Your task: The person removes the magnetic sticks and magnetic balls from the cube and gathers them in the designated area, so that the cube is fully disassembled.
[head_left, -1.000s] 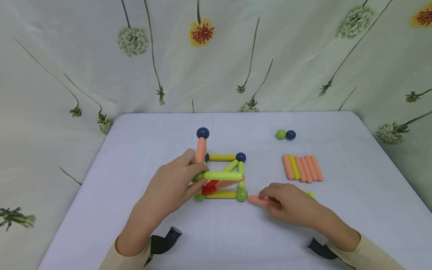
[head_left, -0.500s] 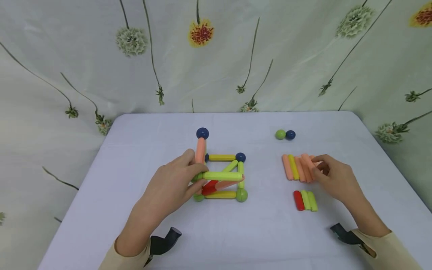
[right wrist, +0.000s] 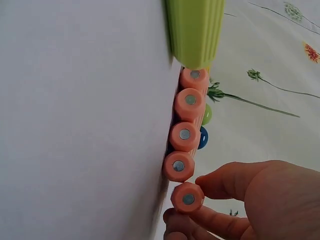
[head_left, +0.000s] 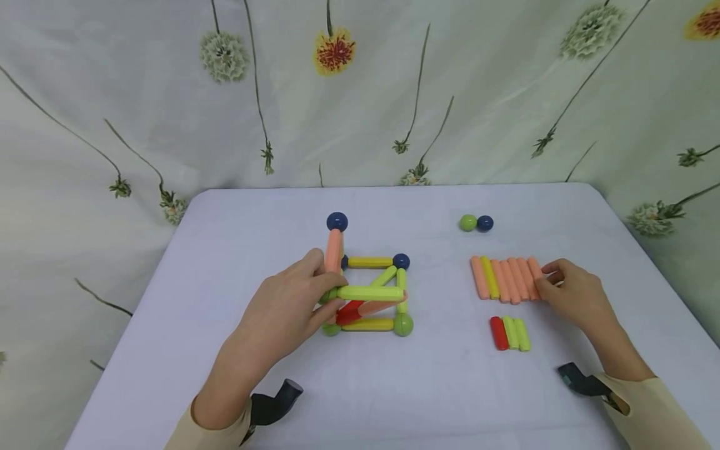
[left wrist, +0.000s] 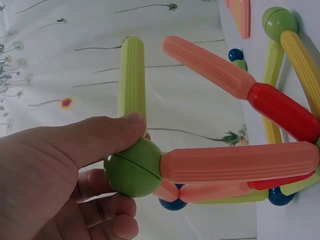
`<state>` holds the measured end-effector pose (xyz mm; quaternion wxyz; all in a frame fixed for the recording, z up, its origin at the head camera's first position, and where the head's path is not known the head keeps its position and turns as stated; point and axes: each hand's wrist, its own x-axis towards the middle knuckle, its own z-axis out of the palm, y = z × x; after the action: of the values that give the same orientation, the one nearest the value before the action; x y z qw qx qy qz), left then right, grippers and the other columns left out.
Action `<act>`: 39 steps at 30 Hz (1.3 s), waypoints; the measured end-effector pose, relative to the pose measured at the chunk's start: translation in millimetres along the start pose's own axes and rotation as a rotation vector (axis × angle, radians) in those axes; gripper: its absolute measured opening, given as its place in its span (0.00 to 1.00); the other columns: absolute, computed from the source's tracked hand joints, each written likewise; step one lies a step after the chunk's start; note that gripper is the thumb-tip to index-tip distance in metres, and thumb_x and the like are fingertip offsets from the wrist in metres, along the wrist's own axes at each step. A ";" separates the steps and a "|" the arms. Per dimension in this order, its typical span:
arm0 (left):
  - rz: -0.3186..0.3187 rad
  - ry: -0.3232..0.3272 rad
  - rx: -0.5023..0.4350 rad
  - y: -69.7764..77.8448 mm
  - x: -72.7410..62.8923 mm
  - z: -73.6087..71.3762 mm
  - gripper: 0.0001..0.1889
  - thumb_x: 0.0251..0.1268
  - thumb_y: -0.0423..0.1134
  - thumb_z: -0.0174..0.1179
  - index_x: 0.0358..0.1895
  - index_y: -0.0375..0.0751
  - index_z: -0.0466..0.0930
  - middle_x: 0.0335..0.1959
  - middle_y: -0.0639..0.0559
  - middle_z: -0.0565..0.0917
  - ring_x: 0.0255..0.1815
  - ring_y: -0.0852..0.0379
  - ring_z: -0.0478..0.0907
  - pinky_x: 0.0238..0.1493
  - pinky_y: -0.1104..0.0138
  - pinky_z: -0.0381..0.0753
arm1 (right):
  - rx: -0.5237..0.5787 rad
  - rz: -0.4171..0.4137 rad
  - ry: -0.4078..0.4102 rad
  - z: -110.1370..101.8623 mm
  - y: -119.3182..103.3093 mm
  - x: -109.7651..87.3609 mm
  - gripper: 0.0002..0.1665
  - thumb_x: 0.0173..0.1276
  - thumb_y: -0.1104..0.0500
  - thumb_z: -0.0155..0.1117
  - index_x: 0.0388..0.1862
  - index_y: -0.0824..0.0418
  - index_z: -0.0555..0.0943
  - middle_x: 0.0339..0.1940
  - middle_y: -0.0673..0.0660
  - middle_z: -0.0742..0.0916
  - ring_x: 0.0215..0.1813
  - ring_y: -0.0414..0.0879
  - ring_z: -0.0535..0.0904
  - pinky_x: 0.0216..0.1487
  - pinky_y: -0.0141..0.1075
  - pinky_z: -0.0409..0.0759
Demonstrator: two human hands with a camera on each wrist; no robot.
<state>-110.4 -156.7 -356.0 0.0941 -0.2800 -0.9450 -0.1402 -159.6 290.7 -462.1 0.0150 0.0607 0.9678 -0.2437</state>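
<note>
My left hand (head_left: 289, 300) pinches a green ball (left wrist: 135, 167) at an upper corner of a frame of magnetic rods and balls. From that ball a light green rod (head_left: 371, 293) sticks out sideways, and a salmon rod (left wrist: 240, 162) joins it to the lower part. A blue ball (head_left: 337, 221) tops another salmon rod (head_left: 334, 247) behind. The frame's base has yellow rods (head_left: 368, 324), with a green ball (head_left: 402, 324) at its near right corner. My right hand (head_left: 576, 297) pinches the rightmost salmon magnetic rod (right wrist: 187, 197) of a row, between thumb and fingers.
The row of rods (head_left: 509, 279) is salmon with one yellow among them. Nearer me lie a red rod (head_left: 498, 333) and two light green rods (head_left: 517, 334). A loose green ball (head_left: 468, 222) and blue ball (head_left: 485, 224) sit behind the row, on the white table (head_left: 439, 387).
My right hand has carried a salmon rod from beside the frame to the row, where it now lies at the right end. My left hand stays on the green ball.
</note>
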 end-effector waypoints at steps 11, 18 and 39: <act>0.002 0.006 -0.003 0.6 -0.4 -0.4 0.13 0.53 0.40 0.74 0.43 0.46 0.86 0.32 0.56 0.68 0.26 0.64 0.67 0.20 0.75 0.68 | -0.043 -0.114 0.043 -8.0 -27.1 -2.8 0.21 0.68 0.55 0.60 0.53 0.71 0.76 0.42 0.67 0.80 0.36 0.56 0.74 0.25 0.38 0.74; -0.011 -0.002 -0.005 0.2 -1.4 -0.6 0.13 0.53 0.41 0.74 0.43 0.46 0.86 0.32 0.56 0.68 0.25 0.64 0.67 0.20 0.75 0.67 | 0.109 -0.473 -0.080 -4.0 -93.3 -21.3 0.18 0.66 0.58 0.66 0.54 0.60 0.80 0.40 0.51 0.81 0.38 0.46 0.74 0.30 0.36 0.77; -0.004 -0.008 0.001 2.0 -1.1 -3.3 0.12 0.55 0.43 0.73 0.43 0.48 0.86 0.31 0.58 0.67 0.23 0.65 0.65 0.19 0.74 0.66 | 0.661 -0.670 -0.500 47.3 -170.2 -36.8 0.04 0.70 0.61 0.64 0.41 0.56 0.79 0.28 0.52 0.80 0.29 0.45 0.72 0.26 0.31 0.69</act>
<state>-108.0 -156.7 -352.7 0.0899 -0.2785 -0.9461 -0.1388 -144.3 115.6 -421.6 0.1465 -0.3102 0.7728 -0.5340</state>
